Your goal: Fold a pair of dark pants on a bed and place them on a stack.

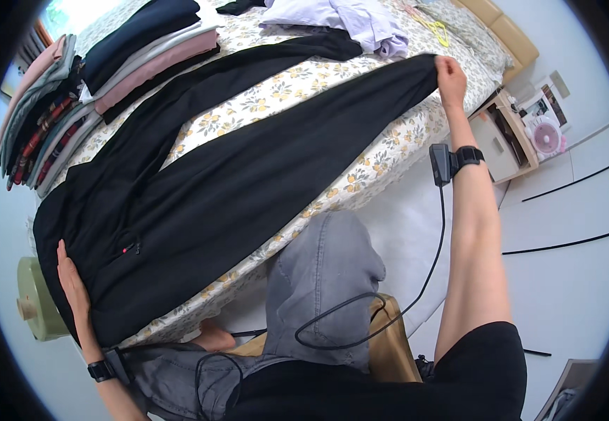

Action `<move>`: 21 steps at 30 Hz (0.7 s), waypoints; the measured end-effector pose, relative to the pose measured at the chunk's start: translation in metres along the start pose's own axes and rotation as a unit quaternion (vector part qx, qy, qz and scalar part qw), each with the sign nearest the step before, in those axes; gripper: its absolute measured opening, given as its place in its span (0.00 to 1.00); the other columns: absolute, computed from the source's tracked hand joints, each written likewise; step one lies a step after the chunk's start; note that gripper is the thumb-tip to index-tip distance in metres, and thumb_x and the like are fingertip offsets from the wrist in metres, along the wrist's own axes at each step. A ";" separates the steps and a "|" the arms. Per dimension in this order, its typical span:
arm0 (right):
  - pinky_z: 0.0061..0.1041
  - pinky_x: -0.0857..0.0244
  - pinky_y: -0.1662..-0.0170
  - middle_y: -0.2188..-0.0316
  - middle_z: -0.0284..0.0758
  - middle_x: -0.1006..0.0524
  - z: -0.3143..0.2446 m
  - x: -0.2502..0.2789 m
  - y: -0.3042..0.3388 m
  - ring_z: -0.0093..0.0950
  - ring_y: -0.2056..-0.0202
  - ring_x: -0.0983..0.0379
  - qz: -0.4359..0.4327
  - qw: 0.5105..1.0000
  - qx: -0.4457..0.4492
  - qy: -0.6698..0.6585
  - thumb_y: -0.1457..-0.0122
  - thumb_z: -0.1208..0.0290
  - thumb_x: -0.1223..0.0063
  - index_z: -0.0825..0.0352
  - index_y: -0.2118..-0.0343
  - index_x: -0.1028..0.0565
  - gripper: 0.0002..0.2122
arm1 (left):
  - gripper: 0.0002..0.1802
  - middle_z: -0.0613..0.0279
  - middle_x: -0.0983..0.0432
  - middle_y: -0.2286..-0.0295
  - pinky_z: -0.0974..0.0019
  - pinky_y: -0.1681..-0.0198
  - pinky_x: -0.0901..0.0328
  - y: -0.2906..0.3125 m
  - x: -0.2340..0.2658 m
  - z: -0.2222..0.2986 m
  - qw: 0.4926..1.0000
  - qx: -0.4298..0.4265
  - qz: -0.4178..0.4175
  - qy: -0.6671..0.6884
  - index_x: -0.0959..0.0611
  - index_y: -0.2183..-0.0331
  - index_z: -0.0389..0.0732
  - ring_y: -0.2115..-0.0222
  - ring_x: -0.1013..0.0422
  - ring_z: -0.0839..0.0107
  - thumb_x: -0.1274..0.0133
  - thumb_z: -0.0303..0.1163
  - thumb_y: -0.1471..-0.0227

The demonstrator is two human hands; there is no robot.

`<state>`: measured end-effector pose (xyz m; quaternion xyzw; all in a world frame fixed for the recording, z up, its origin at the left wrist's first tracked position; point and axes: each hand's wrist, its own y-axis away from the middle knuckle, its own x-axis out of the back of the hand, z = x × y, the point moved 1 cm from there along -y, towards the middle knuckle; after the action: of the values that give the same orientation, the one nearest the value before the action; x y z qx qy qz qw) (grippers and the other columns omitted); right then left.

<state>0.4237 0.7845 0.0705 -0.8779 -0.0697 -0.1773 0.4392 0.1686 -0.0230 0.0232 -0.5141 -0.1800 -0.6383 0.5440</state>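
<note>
Black trousers [248, 168] lie spread across the bed, their waist end at the left and one leg stretched toward the upper right. My right hand [449, 78] grips the hem of that near leg at the bed's right side. The other leg bends away behind it toward the back of the bed. Flat on the waist end rests my left hand [73, 281], its fingers extended over the black cloth. A small pink-red spot and a zip pull show on the fabric near the left hand.
Folded clothes stand in stacks [153, 63] at the back left. A lilac garment [346, 21] and a yellow hanger [434, 29] lie farther back. Right of the bed are a bedside cabinet [497, 151] and a pink fan [547, 135]. A black cable [427, 281] hangs from my right wrist.
</note>
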 end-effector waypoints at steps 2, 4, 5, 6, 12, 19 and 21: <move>0.22 0.37 0.68 0.78 0.35 0.23 0.004 0.017 0.010 0.23 0.75 0.29 -0.011 0.998 -0.024 0.065 0.46 0.61 0.47 0.65 0.71 0.22 0.11 | 0.29 0.54 0.43 0.44 0.63 0.39 0.57 0.001 0.001 0.001 1.000 0.003 0.000 0.005 0.38 0.44 0.37 0.41 0.50 0.61 0.73 0.45 0.38; 0.22 0.37 0.69 0.78 0.35 0.23 0.027 0.034 0.024 0.22 0.76 0.29 -0.086 0.995 -0.023 0.054 0.46 0.62 0.47 0.65 0.70 0.22 0.11 | 0.29 0.54 0.43 0.44 0.63 0.40 0.57 0.000 0.000 0.006 1.000 0.001 0.009 0.005 0.37 0.44 0.37 0.42 0.49 0.61 0.73 0.45 0.39; 0.20 0.38 0.69 0.79 0.32 0.24 0.039 0.043 0.030 0.19 0.76 0.32 -0.108 0.991 -0.046 0.057 0.46 0.61 0.47 0.67 0.70 0.22 0.12 | 0.29 0.54 0.43 0.44 0.63 0.40 0.57 -0.001 -0.001 0.008 1.000 -0.002 0.007 0.009 0.37 0.44 0.37 0.42 0.49 0.61 0.73 0.45 0.39; 0.20 0.38 0.69 0.79 0.32 0.24 0.040 0.049 0.035 0.19 0.76 0.32 -0.107 0.991 -0.048 0.060 0.46 0.61 0.47 0.67 0.70 0.22 0.12 | 0.29 0.53 0.42 0.44 0.63 0.40 0.57 -0.001 0.000 0.009 1.000 0.001 0.008 0.011 0.37 0.44 0.37 0.42 0.49 0.61 0.73 0.45 0.39; 0.20 0.41 0.68 0.82 0.27 0.28 0.019 0.051 0.034 0.18 0.75 0.35 -0.277 0.938 -0.193 0.077 0.46 0.48 0.50 0.72 0.74 0.23 0.24 | 0.29 0.53 0.42 0.44 0.64 0.40 0.57 -0.001 0.004 -0.001 1.000 -0.004 0.004 0.004 0.37 0.44 0.37 0.42 0.48 0.61 0.72 0.46 0.39; 0.23 0.38 0.71 0.82 0.31 0.24 0.024 -0.002 0.003 0.19 0.77 0.31 -0.207 0.965 -0.129 -0.090 0.50 0.55 0.45 0.69 0.72 0.21 0.18 | 0.29 0.52 0.43 0.44 0.64 0.39 0.57 -0.002 0.000 0.003 1.000 0.001 -0.004 0.001 0.38 0.44 0.37 0.42 0.49 0.61 0.72 0.46 0.39; 0.24 0.36 0.70 0.79 0.33 0.22 0.039 -0.015 -0.009 0.22 0.76 0.29 -0.181 0.974 -0.138 0.018 0.51 0.55 0.44 0.68 0.71 0.20 0.18 | 0.29 0.52 0.43 0.44 0.64 0.39 0.58 -0.002 -0.002 0.000 1.000 -0.003 -0.005 0.002 0.38 0.44 0.36 0.42 0.49 0.60 0.72 0.46 0.39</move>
<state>0.4175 0.8220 0.0503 -0.8996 -0.1944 -0.2775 0.2755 0.1665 -0.0209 0.0224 -0.5136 -0.1794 -0.6426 0.5395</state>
